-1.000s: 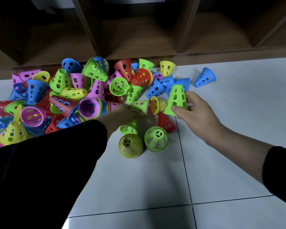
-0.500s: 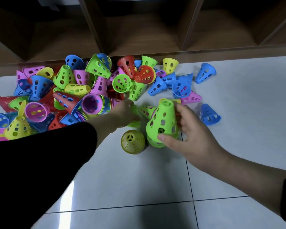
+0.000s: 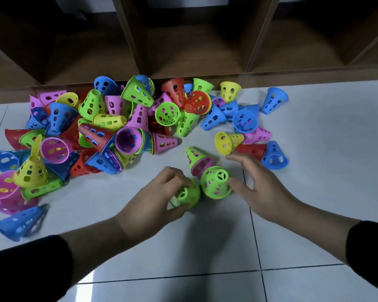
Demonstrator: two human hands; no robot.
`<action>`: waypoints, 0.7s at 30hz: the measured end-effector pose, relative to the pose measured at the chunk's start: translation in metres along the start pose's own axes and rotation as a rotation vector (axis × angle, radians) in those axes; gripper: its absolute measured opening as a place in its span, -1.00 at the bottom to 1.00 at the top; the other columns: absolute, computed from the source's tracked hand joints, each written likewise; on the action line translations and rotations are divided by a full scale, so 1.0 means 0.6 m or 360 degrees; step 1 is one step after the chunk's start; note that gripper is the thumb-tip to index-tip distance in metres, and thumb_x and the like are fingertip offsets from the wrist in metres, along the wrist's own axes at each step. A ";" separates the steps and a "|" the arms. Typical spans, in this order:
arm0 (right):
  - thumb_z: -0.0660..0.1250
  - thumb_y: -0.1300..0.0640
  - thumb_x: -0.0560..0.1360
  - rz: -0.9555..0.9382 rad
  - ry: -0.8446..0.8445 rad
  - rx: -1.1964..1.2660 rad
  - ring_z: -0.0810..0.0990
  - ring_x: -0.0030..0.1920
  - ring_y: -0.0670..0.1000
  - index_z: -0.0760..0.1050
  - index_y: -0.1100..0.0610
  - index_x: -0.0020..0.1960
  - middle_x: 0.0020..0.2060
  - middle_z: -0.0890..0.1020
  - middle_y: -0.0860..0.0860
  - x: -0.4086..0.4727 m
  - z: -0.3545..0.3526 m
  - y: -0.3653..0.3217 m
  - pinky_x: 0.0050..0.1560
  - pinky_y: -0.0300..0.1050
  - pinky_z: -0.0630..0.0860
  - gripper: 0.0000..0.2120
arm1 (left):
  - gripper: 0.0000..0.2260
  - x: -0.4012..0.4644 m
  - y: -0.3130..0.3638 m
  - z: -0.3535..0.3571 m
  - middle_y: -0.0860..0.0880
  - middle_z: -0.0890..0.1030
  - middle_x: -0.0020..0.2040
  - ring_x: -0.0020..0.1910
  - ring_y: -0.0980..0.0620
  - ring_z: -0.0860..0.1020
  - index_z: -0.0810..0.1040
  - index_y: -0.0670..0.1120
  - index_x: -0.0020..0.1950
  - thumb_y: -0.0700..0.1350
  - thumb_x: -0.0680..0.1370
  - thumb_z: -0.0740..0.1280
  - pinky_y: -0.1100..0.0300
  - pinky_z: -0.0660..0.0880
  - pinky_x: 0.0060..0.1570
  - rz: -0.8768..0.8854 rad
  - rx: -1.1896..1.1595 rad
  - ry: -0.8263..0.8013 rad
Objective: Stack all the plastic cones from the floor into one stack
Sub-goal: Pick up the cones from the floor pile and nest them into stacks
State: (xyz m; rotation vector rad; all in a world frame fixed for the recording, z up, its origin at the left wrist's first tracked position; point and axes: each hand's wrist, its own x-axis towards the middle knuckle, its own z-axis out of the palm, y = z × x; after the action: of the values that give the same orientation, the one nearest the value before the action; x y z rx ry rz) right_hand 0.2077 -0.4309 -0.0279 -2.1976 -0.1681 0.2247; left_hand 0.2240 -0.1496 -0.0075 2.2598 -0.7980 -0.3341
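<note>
A big heap of perforated plastic cones [image 3: 100,129] in green, blue, pink, red and yellow lies on the white tiled floor. My left hand [image 3: 162,199] grips a green cone [image 3: 187,194] near the middle of the floor. Right beside it stands an upright green cone [image 3: 216,182], small end up. My right hand [image 3: 258,188] is next to that cone, fingers spread, one fingertip at its side. Just behind lies a green cone with a pink one inside [image 3: 196,159].
A dark wooden shelf unit [image 3: 183,51] with open compartments runs along the far side, behind the heap. Loose cones [image 3: 273,153] lie to the right of my right hand, and a blue cone [image 3: 20,223] lies at the left. Bare floor tiles [image 3: 183,247] stretch towards me.
My right hand set the green cone down upright and let go of it. My left hand drew back from the heap and closed on a green cone beside it.
</note>
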 end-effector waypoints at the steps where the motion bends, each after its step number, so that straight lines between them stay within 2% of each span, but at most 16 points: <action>1: 0.23 -0.26 0.55 -0.0009 0.0050 -0.0061 0.39 0.39 -0.18 0.37 -0.10 0.40 0.33 0.45 -0.23 0.010 -0.009 0.013 0.34 -0.27 0.35 -0.52 | -0.53 0.001 -0.008 0.003 0.07 0.39 0.29 0.25 0.22 0.43 0.47 0.01 0.35 0.03 0.48 0.50 0.43 0.34 0.23 0.0002 -0.0061 -0.0045; 3: 0.24 -0.19 0.57 0.0012 0.0149 -0.0179 0.47 0.29 -0.16 0.41 -0.10 0.36 0.26 0.49 -0.20 0.037 -0.028 0.037 0.27 -0.16 0.43 -0.60 | -0.53 0.010 -0.029 0.001 0.06 0.36 0.43 0.42 0.21 0.33 0.39 -0.01 0.46 0.16 0.60 0.28 0.36 0.26 0.36 0.0066 -0.0248 -0.0005; 5: 0.28 -0.08 0.58 0.0026 0.0214 -0.0295 0.51 0.22 -0.10 0.41 -0.11 0.35 0.22 0.50 -0.18 0.069 -0.044 0.058 0.16 -0.23 0.42 -0.65 | -0.58 0.034 -0.055 -0.009 0.05 0.41 0.44 0.45 0.14 0.34 0.37 -0.03 0.48 0.11 0.68 0.12 0.19 0.30 0.41 0.0013 -0.0295 0.0174; 6: 0.32 0.00 0.58 0.0012 0.0184 -0.0407 0.49 0.24 -0.06 0.40 -0.09 0.38 0.25 0.50 -0.13 0.085 -0.051 0.069 0.16 -0.25 0.38 -0.62 | -0.60 0.052 -0.073 -0.015 0.07 0.41 0.45 0.45 0.13 0.35 0.34 0.00 0.50 0.07 0.68 0.12 0.10 0.33 0.41 -0.0044 -0.0197 0.0195; 7: 0.35 0.07 0.56 -0.0013 0.0093 -0.0563 0.46 0.31 -0.02 0.38 -0.06 0.43 0.32 0.48 -0.09 0.100 -0.055 0.079 0.22 -0.23 0.36 -0.55 | -0.59 0.072 -0.092 -0.019 0.06 0.36 0.50 0.47 0.09 0.33 0.29 0.03 0.53 0.01 0.67 0.18 0.02 0.33 0.42 -0.0066 0.0042 0.0093; 9: 0.38 0.18 0.53 -0.0061 -0.0144 -0.0904 0.36 0.43 0.05 0.29 -0.04 0.51 0.47 0.37 -0.02 0.126 -0.057 0.094 0.37 -0.03 0.36 -0.41 | -0.40 0.112 -0.126 -0.020 -0.04 0.16 0.60 0.55 -0.04 0.19 0.14 0.09 0.59 -0.14 0.61 0.29 -0.06 0.24 0.48 0.0076 0.0716 -0.0323; 11: 0.37 0.25 0.50 -0.0115 -0.0246 -0.1220 0.32 0.44 0.11 0.25 -0.07 0.54 0.52 0.30 -0.01 0.145 -0.050 0.100 0.39 0.10 0.34 -0.33 | -0.27 0.145 -0.148 -0.015 -0.09 0.03 0.63 0.58 -0.15 0.09 0.10 0.14 0.59 -0.21 0.53 0.37 -0.08 0.10 0.51 0.0324 0.1072 -0.0589; 14: 0.43 0.29 0.40 -0.0242 -0.0296 -0.1566 0.38 0.30 0.14 0.32 -0.11 0.45 0.47 0.35 -0.01 0.164 -0.031 0.104 0.16 0.11 0.35 -0.30 | -0.31 0.177 -0.157 0.004 -0.06 0.03 0.63 0.57 -0.20 0.12 0.16 0.19 0.55 -0.14 0.52 0.41 -0.08 0.01 0.45 0.0476 0.1101 -0.0646; 17: 0.45 0.30 0.36 -0.0274 -0.0349 -0.1717 0.41 0.20 0.15 0.43 -0.08 0.30 0.37 0.41 0.00 0.174 -0.025 0.113 0.02 0.05 0.32 -0.41 | -0.34 0.187 -0.167 0.026 -0.02 0.03 0.63 0.57 -0.16 0.13 0.09 0.22 0.55 -0.05 0.57 0.36 -0.05 0.01 0.45 0.0444 0.1136 -0.0672; 21: 0.46 0.20 0.39 -0.0286 -0.0225 -0.1723 0.42 0.15 0.12 0.50 -0.02 0.14 0.26 0.50 -0.03 0.172 -0.019 0.119 -0.03 0.00 0.17 -0.64 | -0.40 0.189 -0.167 0.040 -0.08 0.13 0.61 0.53 -0.19 0.24 0.00 0.22 0.56 0.07 0.59 0.22 -0.16 0.17 0.45 0.0529 0.1122 -0.0674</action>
State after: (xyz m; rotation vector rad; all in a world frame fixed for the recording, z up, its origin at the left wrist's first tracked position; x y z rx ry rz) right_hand 0.3137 -0.4611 -0.0892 -3.2072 -0.6925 0.2108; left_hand 0.3461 -0.1777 -0.0952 2.6551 -1.7060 -0.4256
